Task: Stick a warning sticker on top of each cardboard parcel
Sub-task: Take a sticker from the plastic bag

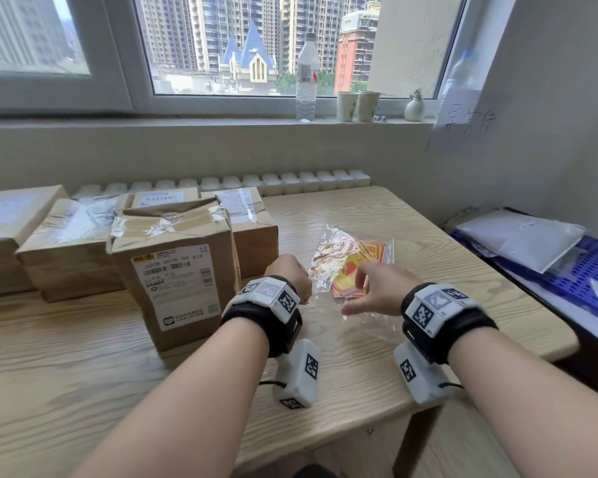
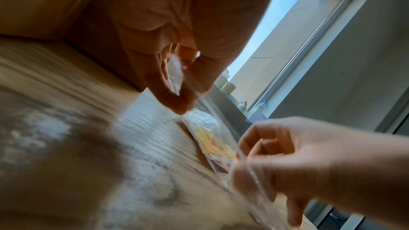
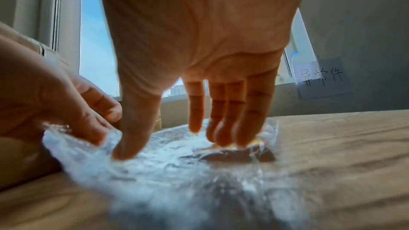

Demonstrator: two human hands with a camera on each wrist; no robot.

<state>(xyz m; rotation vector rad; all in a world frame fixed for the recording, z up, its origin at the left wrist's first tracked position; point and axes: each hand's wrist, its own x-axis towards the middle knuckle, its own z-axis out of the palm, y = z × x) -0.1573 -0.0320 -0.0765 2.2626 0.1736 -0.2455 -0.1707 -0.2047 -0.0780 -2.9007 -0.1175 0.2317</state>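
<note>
Forearms fill the bottom of the head view, each strapped with a marker-covered wrist unit, and from where I sit I read the scene from left to right. At far left a row of cardboard parcels (image 1: 73,243) stands on the wooden table (image 1: 428,288), with the tall front parcel (image 1: 173,270) nearest my hands, its taped top crumpled and a white shipping label on its face. None of the tops I can see carries a warning sticker, so I judge the task barely begun: every parcel is left to do, and the first sticker is not yet out of its packet. Just right of that parcel, my left hand (image 1: 292,276) pinches the crinkled edge of the clear plastic bag (image 1: 328,260), finger and thumb curled on the film, as the left wrist view confirms. The bag lies flat on the table between my hands and holds the warning stickers (image 1: 356,274), a small stack of red and yellow sheets, all inside it as far as I can tell. My right hand (image 1: 380,291) is spread and grips nothing; the right wrist view shows its fingertips (image 3: 223,139) pressing down through the film onto the stack, thumb planted nearer the mouth. Further right, off the table, a blue crate (image 1: 587,274) holds white mailer bags (image 1: 522,236).
</note>
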